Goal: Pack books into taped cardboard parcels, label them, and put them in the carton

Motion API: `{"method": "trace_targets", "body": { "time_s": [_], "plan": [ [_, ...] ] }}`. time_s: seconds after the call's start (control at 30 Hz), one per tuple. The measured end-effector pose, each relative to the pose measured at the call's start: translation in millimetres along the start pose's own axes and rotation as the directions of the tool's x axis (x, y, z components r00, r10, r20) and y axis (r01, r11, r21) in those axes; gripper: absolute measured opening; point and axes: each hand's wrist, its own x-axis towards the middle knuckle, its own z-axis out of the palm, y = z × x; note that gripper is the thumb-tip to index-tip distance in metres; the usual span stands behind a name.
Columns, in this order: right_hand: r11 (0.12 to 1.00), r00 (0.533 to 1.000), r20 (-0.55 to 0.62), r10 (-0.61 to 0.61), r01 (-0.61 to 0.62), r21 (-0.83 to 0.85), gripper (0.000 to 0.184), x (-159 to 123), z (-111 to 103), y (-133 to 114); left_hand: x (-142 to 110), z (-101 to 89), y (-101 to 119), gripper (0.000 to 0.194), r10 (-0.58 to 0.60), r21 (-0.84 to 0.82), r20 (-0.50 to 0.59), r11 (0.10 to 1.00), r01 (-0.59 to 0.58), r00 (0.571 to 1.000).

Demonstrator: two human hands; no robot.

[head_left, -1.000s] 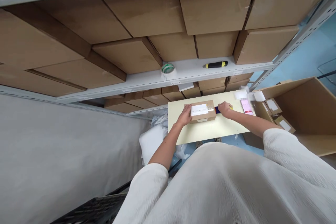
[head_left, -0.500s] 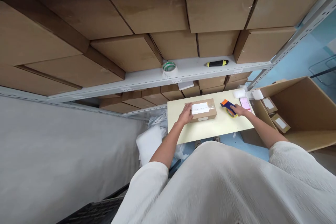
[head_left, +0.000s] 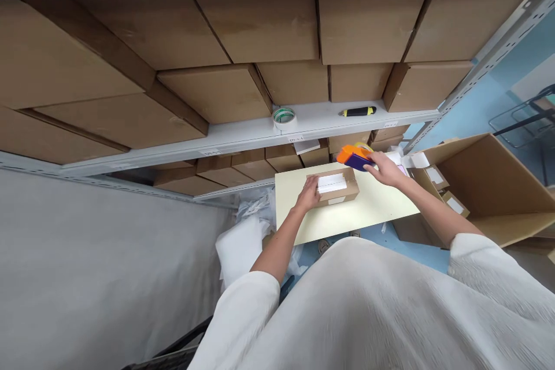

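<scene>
A small cardboard box [head_left: 352, 188] with a white label on top lies on the pale yellow tabletop [head_left: 316, 226]. My left hand [head_left: 308, 193] grips its left end, fingers over the top edge. Above the box's far right corner, my right hand [head_left: 385, 169] is closed around a tape dispenser [head_left: 358, 160] with an orange and dark blue body. A bit of its yellow tape roll shows behind the fingers. The dispenser is raised off the table, and its orange end points left.
A metal shelf [head_left: 243, 132] full of cardboard boxes runs behind the table. It carries a tape roll [head_left: 285, 119] and a black-yellow utility knife [head_left: 358, 111]. A large open carton [head_left: 503, 182] with small labelled boxes stands at right; white packing material [head_left: 240, 245] lies at left.
My right hand has lifted the tape dispenser off the tabletop and brought it up and left, close over the box. My left hand stays on the box's left end.
</scene>
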Motion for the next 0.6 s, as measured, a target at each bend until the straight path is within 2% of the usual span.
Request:
{"method": "trace_targets", "body": {
  "time_s": [0.13, 0.3, 0.43, 0.6],
  "plan": [
    [0.973, 0.970, -0.084, -0.227, 0.222, -0.068, 0.047, 73.9, -28.5, -28.8, -1.1, 3.1, 0.1, 0.087, -0.026, -0.017, -0.006, 1.000, 0.026, 1.000],
    [0.893, 0.898, -0.045, -0.437, 0.428, -0.139, 0.047, 171.0, -44.8, -31.6, -2.1, 6.4, 2.7, 0.087, -0.046, -0.035, -0.009, 0.998, 0.045, 0.999],
    [0.876, 0.894, -0.005, -0.448, 0.438, -0.199, 0.045, 217.4, -46.4, -30.7, -2.3, 7.8, 3.9, 0.089, -0.045, -0.043, -0.012, 0.998, 0.044, 0.999],
    [0.897, 0.927, 0.004, -0.374, 0.362, -0.255, 0.044, 236.2, -43.2, -32.9, -1.2, 8.3, 3.3, 0.087, -0.042, -0.026, -0.015, 0.999, 0.042, 0.999]
  ]
}}
